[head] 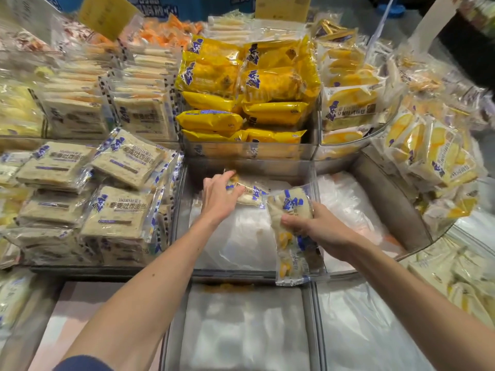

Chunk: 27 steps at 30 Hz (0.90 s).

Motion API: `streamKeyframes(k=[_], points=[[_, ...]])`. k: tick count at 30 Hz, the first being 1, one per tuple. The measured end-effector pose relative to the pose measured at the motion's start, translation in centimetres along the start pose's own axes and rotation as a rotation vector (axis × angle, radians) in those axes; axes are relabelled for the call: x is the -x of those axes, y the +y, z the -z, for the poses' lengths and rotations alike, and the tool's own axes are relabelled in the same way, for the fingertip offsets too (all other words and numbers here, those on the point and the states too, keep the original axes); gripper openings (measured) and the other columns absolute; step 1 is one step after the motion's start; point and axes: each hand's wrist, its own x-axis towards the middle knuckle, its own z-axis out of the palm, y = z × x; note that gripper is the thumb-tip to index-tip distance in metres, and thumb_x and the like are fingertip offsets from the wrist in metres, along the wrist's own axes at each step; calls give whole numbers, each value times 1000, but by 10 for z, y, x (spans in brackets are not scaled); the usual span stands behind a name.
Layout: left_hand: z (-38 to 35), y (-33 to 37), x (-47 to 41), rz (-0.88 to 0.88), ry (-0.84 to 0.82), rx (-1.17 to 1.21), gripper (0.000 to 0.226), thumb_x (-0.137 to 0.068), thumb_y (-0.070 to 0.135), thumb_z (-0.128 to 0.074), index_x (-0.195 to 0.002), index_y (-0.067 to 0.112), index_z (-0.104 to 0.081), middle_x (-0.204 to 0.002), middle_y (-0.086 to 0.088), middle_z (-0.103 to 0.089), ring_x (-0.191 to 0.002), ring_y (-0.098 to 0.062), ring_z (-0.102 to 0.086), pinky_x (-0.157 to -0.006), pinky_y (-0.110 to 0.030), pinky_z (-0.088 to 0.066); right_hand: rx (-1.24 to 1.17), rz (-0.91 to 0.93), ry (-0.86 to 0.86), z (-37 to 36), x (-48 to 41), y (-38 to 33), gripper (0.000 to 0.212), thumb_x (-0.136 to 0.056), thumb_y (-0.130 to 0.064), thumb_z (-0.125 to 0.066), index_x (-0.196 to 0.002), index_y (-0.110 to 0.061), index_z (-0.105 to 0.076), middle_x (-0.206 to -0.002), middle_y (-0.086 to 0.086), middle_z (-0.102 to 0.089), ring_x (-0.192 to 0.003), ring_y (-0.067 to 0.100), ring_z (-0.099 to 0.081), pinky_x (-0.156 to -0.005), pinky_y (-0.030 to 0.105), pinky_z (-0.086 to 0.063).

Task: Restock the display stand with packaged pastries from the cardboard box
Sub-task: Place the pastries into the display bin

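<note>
My left hand [218, 196] reaches into the middle compartment [184, 183] of the display stand and holds a clear-wrapped pastry pack [251, 195] low at the compartment's back. My right hand [316, 228] grips a second clear pack [292, 231] of pale bread with yellow filling and blue print, held upright over the same compartment's right side. The compartment floor is covered with white plastic sheeting [241, 236]. No cardboard box is in view.
Stacked grey toast packs [117, 210] fill the bin to the left. Yellow-wrapped packs [246, 84] fill the upper tier behind, with yellow-and-white packs [434, 156] on the right. Plastic-lined bins [246, 330] lie in the front row. A price card [107, 14] stands at the top left.
</note>
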Motion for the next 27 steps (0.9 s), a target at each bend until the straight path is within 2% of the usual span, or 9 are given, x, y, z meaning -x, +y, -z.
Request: streamKeyframes(k=[6,9,12,14,16,18,20,23,27], points=[[-9,-14,-2,-54,-25,-243,52,-94,44,-62,-139,19,-55,-129,-10,-36,-121,-27,-34,-102,-36,-32,-36,-3,5,2,-2,6,43,-86,-9,-74,-124,-7,-53,-103,13,-74,-93,27,-74,-74,38,-60],[-13,-13,-2,-88,-49,-453,55,-96,54,-52,-142,24,-53,-133,-10,-41,-122,-28,-34,-102,-40,-29,-30,15,2,0,1,3,37,-86,-6,-73,-119,-9,-55,-96,9,-75,-85,21,-74,-67,30,-59],[-10,-11,0,-86,-67,-491,56,-98,55,-45,-145,25,-47,-135,-8,-46,-122,-28,-35,-101,-41,-28,-8,33,-10,-2,3,2,36,-86,-5,-73,-119,-9,-56,-95,8,-76,-84,21,-74,-65,29,-58],[-4,-6,6,-109,-19,-423,53,-100,51,-45,-146,25,-46,-133,-7,-48,-122,-26,-35,-99,-40,-28,21,38,-21,-2,5,2,36,-86,-6,-73,-119,-10,-57,-98,8,-76,-87,23,-74,-68,33,-59],[6,5,19,-154,24,-183,48,-100,48,-48,-141,23,-51,-130,-4,-53,-121,-22,-41,-98,-38,-33,36,41,-35,-3,7,2,35,-86,-6,-73,-117,-11,-59,-98,8,-76,-87,23,-74,-70,35,-60],[16,22,40,-158,-129,171,50,-96,54,-48,-135,24,-55,-126,-2,-60,-117,-17,-53,-97,-36,-44,65,48,-78,-5,11,0,34,-85,-6,-74,-116,-12,-60,-97,6,-76,-86,20,-73,-71,33,-60],[25,34,67,-131,-378,359,48,-93,52,-54,-135,29,-51,-117,-1,-67,-106,-13,-63,-89,-34,-50,117,45,-155,-7,15,-2,35,-85,-6,-75,-116,-13,-61,-98,6,-76,-86,19,-72,-74,33,-60],[32,30,93,-93,-572,480,49,-92,14,-68,-128,41,-49,-88,0,-67,-75,-13,-63,-70,-32,-51,178,14,-273,-11,20,0,39,-85,-7,-76,-121,-9,-60,-108,14,-73,-91,23,-70,-81,37,-58],[46,28,102,-82,-584,471,57,-92,0,-63,-126,44,-53,-90,-8,-57,-67,-15,-62,-63,-29,-54,245,-23,-257,-13,29,0,23,-87,-22,-74,-101,-7,-65,-85,4,-72,-74,8,-65,-66,19,-49]])
